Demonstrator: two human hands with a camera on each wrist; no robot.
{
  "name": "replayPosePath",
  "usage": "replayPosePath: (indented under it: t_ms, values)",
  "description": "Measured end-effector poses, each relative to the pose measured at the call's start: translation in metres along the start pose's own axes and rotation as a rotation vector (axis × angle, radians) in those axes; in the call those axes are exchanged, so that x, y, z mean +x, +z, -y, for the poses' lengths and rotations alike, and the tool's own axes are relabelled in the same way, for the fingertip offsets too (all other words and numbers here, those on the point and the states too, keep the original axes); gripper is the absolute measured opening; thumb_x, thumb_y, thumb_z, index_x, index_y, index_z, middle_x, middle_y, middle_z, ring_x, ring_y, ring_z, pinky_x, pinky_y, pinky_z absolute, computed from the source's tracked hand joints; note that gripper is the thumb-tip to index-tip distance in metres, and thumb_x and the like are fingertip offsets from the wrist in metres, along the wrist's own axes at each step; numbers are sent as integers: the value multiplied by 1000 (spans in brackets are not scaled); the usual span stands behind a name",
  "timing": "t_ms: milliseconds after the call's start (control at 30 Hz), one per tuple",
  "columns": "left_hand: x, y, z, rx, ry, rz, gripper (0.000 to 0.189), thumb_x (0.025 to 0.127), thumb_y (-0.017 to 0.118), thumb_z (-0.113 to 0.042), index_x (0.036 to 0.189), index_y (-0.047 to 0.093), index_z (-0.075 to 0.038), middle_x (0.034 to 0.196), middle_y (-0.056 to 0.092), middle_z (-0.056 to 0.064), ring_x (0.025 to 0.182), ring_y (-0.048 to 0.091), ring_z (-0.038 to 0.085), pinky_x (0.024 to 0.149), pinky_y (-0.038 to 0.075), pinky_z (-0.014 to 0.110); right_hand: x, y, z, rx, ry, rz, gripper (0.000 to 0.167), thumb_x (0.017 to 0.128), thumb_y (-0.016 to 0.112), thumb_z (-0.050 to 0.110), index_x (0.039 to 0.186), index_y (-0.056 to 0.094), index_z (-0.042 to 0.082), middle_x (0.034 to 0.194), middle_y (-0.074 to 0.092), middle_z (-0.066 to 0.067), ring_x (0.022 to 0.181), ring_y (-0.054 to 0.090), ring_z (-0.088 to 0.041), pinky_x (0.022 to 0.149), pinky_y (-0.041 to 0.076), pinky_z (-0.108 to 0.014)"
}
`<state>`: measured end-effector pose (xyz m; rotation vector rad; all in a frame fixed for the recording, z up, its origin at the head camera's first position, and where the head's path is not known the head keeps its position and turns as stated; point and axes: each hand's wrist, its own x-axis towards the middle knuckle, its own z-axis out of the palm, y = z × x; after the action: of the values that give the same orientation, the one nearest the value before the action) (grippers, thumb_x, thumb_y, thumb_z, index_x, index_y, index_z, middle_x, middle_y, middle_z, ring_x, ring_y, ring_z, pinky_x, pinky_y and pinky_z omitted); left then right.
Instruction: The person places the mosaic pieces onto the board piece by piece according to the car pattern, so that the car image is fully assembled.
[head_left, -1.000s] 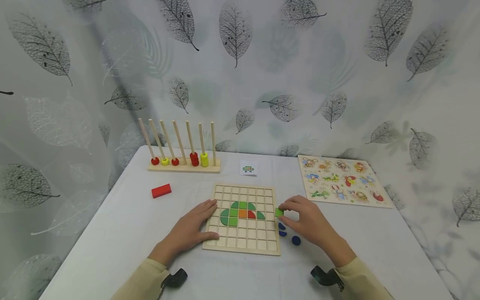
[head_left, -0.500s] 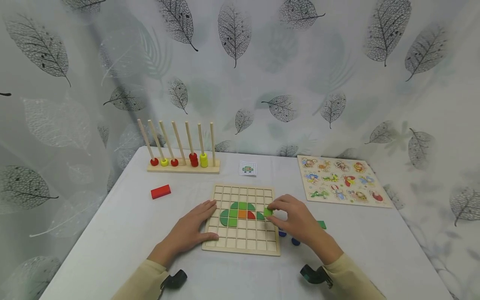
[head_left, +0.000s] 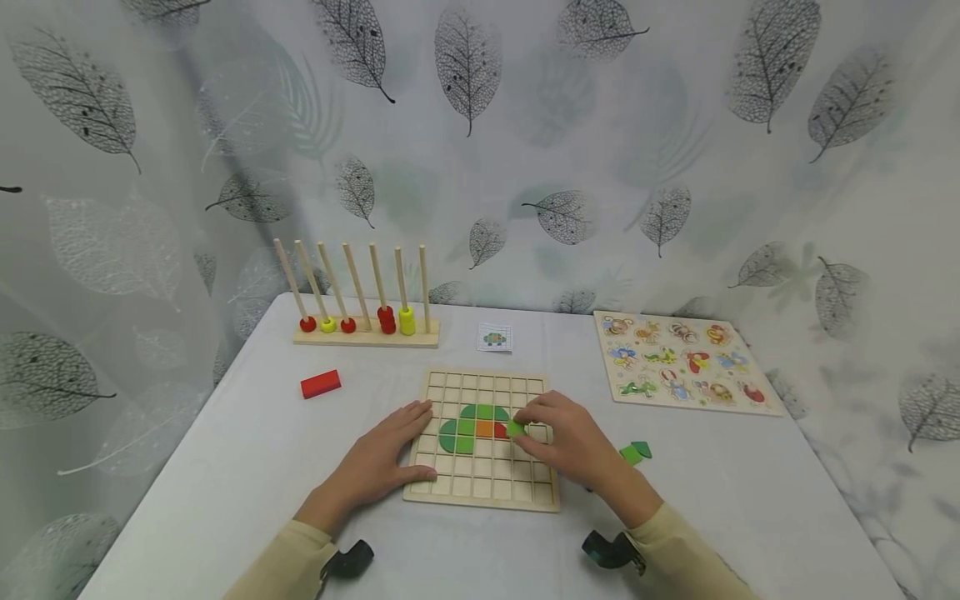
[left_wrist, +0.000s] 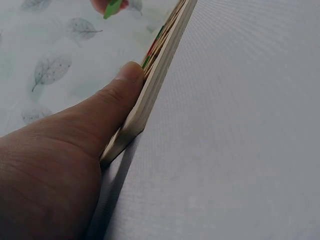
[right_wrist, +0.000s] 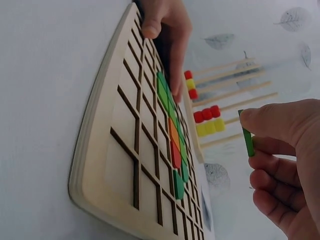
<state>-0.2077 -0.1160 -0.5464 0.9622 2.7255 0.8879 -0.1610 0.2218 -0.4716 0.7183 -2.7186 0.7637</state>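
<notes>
There are two hands. The left hand (head_left: 378, 467) rests on the left edge of a wooden grid board (head_left: 483, 501), its fingers stretched out. The right hand (head_left: 564, 437) pinches one green tile (head_left: 515, 429) by its thumb and fingertips, up over the board. In the grid sit one orange square (head_left: 484, 428), one red piece (head_left: 500, 431), three light green squares (head_left: 466, 427) and some dark green rounded pieces (head_left: 447, 442), partly hidden by the right hand. At least two loose green pieces (head_left: 631, 456) lie beside the right arm. Farther out, the table (head_left: 225, 500) has one small card (head_left: 495, 337), one red block (head_left: 321, 384) and one rack (head_left: 360, 338) with seven sticks (head_left: 357, 283): red beads (head_left: 387, 317) on three, yellow beads (head_left: 407, 322) on two. One picture board (head_left: 663, 343) holds twelve little animals (head_left: 697, 362).
</notes>
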Motion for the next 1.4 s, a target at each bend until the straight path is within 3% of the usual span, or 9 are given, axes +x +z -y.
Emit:
replayPosePath:
  t_ms: [600,800,1233,1400]
  values:
    - [-2,2,1,-8,-6,-1,103,88,84,-63,167,44,-10,176,34,0,163,27,27,126,32,57,10,35,8,68,-56,27,22,88,94,18,106,82,14,102,68,6,96,63,-14,81,59,-30]
    - [-3,0,2,-10,-6,-1,102,88,84,-61,167,44,-10,176,34,1,163,27,28,126,32,58,16,45,8,23,-88,38,23,89,93,20,107,82,11,103,70,3,97,62,-12,83,59,-30]
    - [-1,0,3,-17,12,-5,103,88,83,-63,167,44,-10,176,34,0,163,27,27,126,33,58,18,57,5,-85,-40,126,22,91,91,28,108,83,17,104,69,9,99,61,-10,89,59,-30]
    - [-1,1,3,-16,18,-11,102,88,83,-64,167,44,-10,175,34,0,162,28,27,125,33,58,18,59,5,-109,-66,122,24,89,92,27,108,82,15,104,70,6,100,62,-12,90,59,-32]
